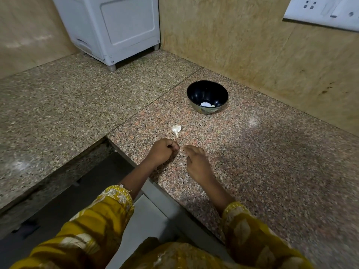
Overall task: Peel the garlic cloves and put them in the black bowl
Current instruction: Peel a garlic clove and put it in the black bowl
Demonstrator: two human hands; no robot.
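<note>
- Speckled granite bench (pixel 262 152) meets tan walls, with a white appliance (pixel 116 26) at its far left corner.
- Left hand (pixel 163 151) rests near the front edge, fingers curled tight; whether it pinches anything cannot be told.
- Unpeeled garlic clove (pixel 176 129) lies just beyond the hands.
- Right hand (pixel 195 160), fingers loosely bent, holds nothing visible.
- Black bowl (pixel 206 91), toward the back wall, contains pale peeled cloves (pixel 206 104).

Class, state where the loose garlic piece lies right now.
In the head view, the garlic piece lies on the granite counter near centre, just beyond the left hand, with the black bowl farther back to its right.
</note>
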